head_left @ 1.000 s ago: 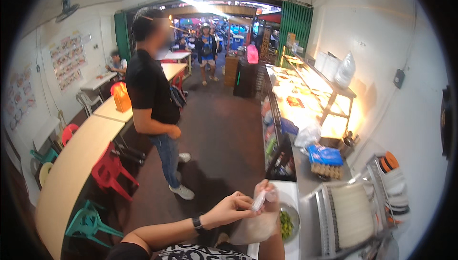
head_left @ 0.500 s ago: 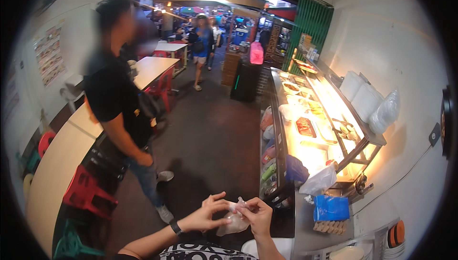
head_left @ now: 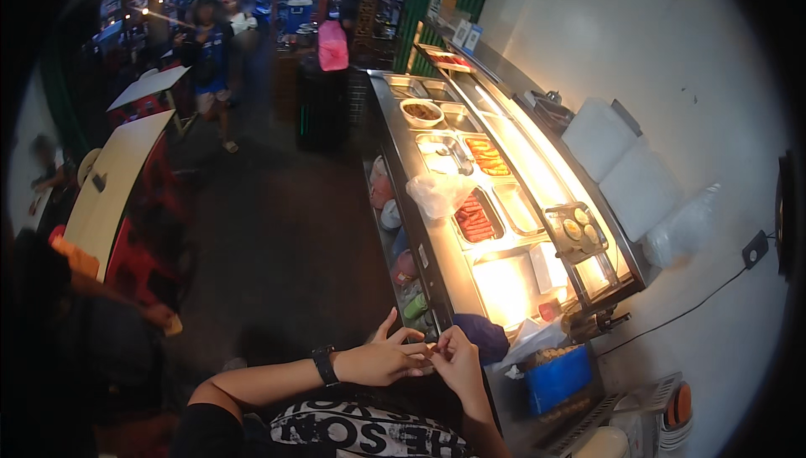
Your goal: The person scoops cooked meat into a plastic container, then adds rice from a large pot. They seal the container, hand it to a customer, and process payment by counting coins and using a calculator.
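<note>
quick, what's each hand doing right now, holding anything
Left hand: fingers spread open, tips meeting the right hand; any held item cannot be told.
Right hand: fingers curled toward the left hand; whether it holds something cannot be told.

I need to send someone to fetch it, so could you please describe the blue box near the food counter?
Find the long lit steel food counter along the white wall. At its near end, right of the person's right hand, sits the blue rectangular box. It is the only bright blue box there, beside a clear crumpled plastic bag.
</note>
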{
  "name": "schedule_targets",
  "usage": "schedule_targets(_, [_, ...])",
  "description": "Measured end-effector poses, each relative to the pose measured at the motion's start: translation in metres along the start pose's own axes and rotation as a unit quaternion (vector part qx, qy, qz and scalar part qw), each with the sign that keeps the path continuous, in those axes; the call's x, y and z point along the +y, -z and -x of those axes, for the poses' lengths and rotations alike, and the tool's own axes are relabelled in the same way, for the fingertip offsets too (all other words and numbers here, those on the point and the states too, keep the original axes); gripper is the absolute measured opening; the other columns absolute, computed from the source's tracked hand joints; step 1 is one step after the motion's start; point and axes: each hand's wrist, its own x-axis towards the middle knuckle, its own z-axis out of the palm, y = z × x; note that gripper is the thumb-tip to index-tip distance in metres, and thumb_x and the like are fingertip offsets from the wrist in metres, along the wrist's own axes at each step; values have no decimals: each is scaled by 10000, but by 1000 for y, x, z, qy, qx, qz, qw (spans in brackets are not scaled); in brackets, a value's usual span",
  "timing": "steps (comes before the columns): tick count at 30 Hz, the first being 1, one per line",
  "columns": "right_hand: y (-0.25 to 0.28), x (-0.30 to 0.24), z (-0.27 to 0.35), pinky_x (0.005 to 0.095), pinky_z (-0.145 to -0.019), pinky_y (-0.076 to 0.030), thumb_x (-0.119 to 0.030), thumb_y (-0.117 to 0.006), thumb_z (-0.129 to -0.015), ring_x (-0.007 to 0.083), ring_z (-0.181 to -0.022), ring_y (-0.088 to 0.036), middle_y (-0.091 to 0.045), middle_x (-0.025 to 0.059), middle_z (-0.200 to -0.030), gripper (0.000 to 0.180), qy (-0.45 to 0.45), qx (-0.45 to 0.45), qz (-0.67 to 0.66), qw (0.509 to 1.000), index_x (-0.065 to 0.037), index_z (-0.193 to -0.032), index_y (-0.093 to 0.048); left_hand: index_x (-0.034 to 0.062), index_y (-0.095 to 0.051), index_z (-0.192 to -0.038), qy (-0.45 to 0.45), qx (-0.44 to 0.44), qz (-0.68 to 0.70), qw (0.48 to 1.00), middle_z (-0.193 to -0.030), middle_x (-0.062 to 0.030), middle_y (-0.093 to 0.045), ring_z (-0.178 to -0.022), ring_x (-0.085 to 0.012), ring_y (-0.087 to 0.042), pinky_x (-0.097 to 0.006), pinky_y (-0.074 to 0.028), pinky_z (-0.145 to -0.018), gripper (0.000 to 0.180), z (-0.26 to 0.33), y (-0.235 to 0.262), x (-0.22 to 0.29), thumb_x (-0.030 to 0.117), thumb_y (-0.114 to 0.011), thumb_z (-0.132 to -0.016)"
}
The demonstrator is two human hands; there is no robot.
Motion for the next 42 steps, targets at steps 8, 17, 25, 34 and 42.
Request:
schedule_targets(8, [38,56,-162,330,-936,-459,-112,-655,-921,200,-1075,-572,-593,98,-1160,433,30,-79,-30,996,20,-1320,-552,143,-663,-1254,-48,-25,253,966,-1422,-12,-520,-1458,-261,-283,-589,-29,-1184,282,-137,72,-183,225,-556,-1007])
schedule_targets(17, [106,104,-340,394,-939,-524,-245,-577,-955,282,-1078,-630,-631,111,-1141,410,-29,166,-556,814,-56,-1312,-508,45,-619,-1102,259,159,120,945,-1039,-103,-611,-978,-254,-605,-339,-498,-853,354,-296,63,-472,168,-756,-799])
schedule_targets(25, [41,117,-495,445,-968,-514,-307,-535,-998,258,-1161,-575,-569,133,-1268,408,33,324,-373,869,-72,-1324,-467,74,-620,-1210,17,-155,-34,987,-1213,-143,-589,-1209,-370,-467,-494,-381,-1002,541,-341,24,-505,338,-706,-745])
schedule_targets(34, [-33,139,-472,426,-887,-559,-213,-540,-1010,278,-1034,-654,-626,127,-1166,377,-197,645,-445,589,-24,-1333,-497,79,-654,-1152,210,-226,602,736,-1123,-82,-668,-1006,-184,-620,-289,-464,-881,291,-366,51,-609,295,-538,-996])
schedule_targets(42, [-18,101,-536,428,-777,-602,-100,-523,-990,316,-970,-680,-620,174,-1182,347,-175,643,-426,612,-16,-1326,-489,17,-605,-1182,215,-332,577,715,-1002,-70,-660,-880,-169,-607,-329,-500,-803,424,-389,139,-595,395,-485,-1033])
